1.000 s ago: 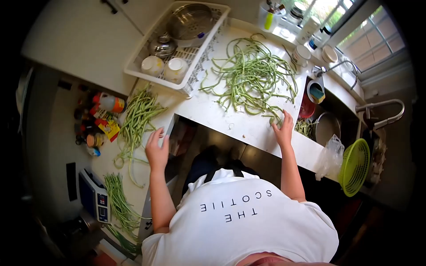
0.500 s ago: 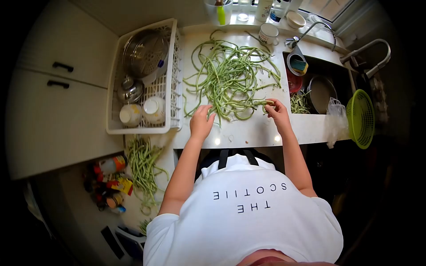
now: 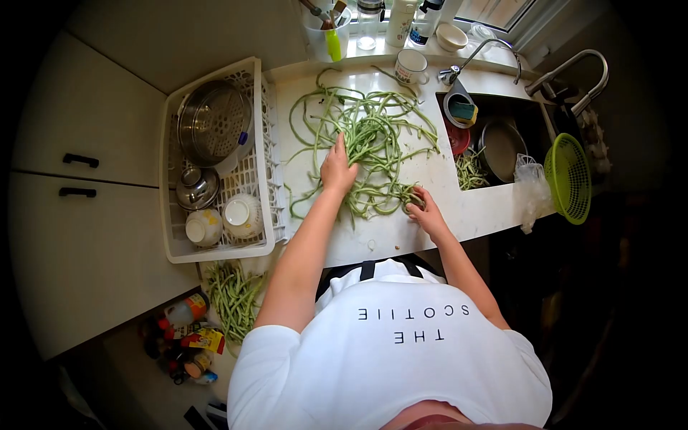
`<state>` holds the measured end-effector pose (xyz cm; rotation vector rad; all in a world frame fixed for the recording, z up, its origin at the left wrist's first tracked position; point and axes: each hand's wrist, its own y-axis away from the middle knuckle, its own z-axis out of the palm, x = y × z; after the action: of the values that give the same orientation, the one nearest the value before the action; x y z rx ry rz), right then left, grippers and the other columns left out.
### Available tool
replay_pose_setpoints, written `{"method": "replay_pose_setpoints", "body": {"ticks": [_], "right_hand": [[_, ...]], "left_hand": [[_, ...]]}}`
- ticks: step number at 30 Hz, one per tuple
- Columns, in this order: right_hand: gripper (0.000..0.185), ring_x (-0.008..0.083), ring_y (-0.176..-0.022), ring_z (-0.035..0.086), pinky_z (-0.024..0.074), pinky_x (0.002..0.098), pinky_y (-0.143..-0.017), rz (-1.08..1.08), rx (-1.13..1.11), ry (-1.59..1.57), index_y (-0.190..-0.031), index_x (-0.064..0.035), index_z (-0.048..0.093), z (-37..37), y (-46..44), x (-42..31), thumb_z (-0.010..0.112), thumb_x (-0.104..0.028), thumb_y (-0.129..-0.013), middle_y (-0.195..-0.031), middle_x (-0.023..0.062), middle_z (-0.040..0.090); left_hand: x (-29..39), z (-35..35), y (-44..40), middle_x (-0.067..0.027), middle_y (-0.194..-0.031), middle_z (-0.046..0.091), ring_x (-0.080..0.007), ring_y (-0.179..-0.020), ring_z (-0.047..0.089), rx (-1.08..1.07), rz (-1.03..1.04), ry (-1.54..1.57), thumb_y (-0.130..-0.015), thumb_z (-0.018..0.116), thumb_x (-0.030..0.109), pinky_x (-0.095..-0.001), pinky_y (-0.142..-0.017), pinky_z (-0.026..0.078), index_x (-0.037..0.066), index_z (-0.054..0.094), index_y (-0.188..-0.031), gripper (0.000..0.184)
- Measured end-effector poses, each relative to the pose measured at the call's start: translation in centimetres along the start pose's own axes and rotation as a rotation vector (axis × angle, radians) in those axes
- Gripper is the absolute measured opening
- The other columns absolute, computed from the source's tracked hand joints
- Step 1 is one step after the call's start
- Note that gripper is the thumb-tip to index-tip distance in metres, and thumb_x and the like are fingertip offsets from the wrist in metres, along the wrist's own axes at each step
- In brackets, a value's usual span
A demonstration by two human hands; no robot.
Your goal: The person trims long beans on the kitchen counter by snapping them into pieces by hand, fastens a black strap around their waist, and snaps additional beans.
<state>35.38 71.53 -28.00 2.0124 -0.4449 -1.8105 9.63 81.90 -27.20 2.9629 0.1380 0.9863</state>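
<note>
A tangled heap of long green beans (image 3: 369, 132) is spread over the white counter. My left hand (image 3: 338, 170) reaches into the left side of the heap, its fingers stretched out over the beans and partly hidden among them. At the heap's lower right edge, my right hand (image 3: 425, 211) curls its fingers around the ends of a few long beans. Some of those beans run back into the heap.
To the left stands a white dish basket (image 3: 266, 165) with steel pans and bowls. More beans (image 3: 235, 304) lie below it. On the right are the sink (image 3: 530, 107) with a pot, a green colander (image 3: 570, 179) and a plastic bag (image 3: 530, 190). A mug (image 3: 411, 66) stands behind the heap.
My left hand has moved from the front edge of the heap farther into it. My right hand has shifted slightly left and nearer my body, with bean ends at its fingers. The view has tilted.
</note>
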Motion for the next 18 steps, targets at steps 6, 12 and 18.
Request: {"method": "replay_pose_setpoints", "body": {"ticks": [6,12,18], "right_hand": [[0.05,0.0162,-0.106,0.059,0.0507,0.0275,-0.085,-0.095,-0.121,-0.066,-0.138,-0.0078,0.045,-0.8,-1.4,-1.7,0.062,-0.015,-0.092,-0.131,0.0081,0.056],[0.034,0.0218,-0.102,0.061,0.0496,0.0339,-0.087,-0.269,-0.088,0.233,-0.123,-0.0046,0.059,-2.3,-3.4,-0.8,0.061,-0.017,-0.091,-0.116,0.0082,0.065],[0.036,0.0277,-0.109,0.059,0.0461,0.0368,-0.094,-0.472,0.145,0.388,-0.122,-0.0036,0.058,-3.0,-3.3,-2.2,0.061,-0.011,-0.086,-0.116,0.0134,0.061]], "left_hand": [[5.8,-5.0,5.6,-0.0129,-0.107,0.058,-0.0349,-0.095,0.06,0.267,0.337,0.132,-0.072,0.068,0.005,-0.0431,-0.078,0.051,0.017,0.041,-0.143,0.077],[2.6,-3.2,7.8,-0.0106,-0.113,0.058,-0.0306,-0.099,0.059,0.063,0.269,0.103,-0.074,0.08,0.028,-0.0422,-0.084,0.049,0.01,0.057,-0.128,0.061],[-4.3,-2.5,3.6,-0.0083,-0.103,0.064,-0.0249,-0.089,0.063,0.16,-0.122,0.109,-0.078,0.077,0.034,-0.039,-0.076,0.051,0.006,0.064,-0.107,0.043]]}}
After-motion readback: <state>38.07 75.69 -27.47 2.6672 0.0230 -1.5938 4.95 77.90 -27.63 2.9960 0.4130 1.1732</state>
